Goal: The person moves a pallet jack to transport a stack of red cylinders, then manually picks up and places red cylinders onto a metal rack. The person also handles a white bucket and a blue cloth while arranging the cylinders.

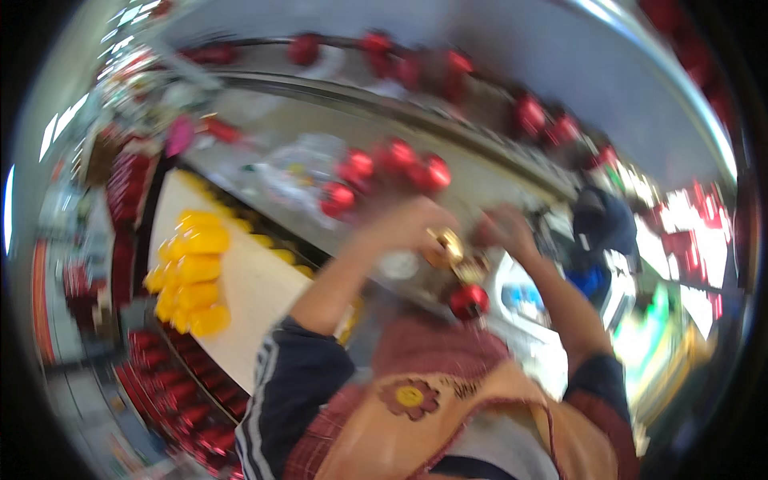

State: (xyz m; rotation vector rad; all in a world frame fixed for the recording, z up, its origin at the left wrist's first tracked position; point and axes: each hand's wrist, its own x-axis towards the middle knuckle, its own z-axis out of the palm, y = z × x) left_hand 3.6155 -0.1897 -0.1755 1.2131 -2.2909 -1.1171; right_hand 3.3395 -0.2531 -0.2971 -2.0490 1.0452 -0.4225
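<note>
On my feed, the nearer left hand [420, 225] grasps a shiny gold rounded piece [446, 247] just beyond the glossy red ball [469, 302]; the right hand [509, 229], beyond-right of that ball, blurs, grip unclear.

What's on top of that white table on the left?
A yellow pile sits on the white table, with yellow bits along its edge. The pile covers what's underneath; a sleeve hides one end.

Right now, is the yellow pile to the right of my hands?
No, the yellow pile lies to the left of both the left hand and right hand.
</note>
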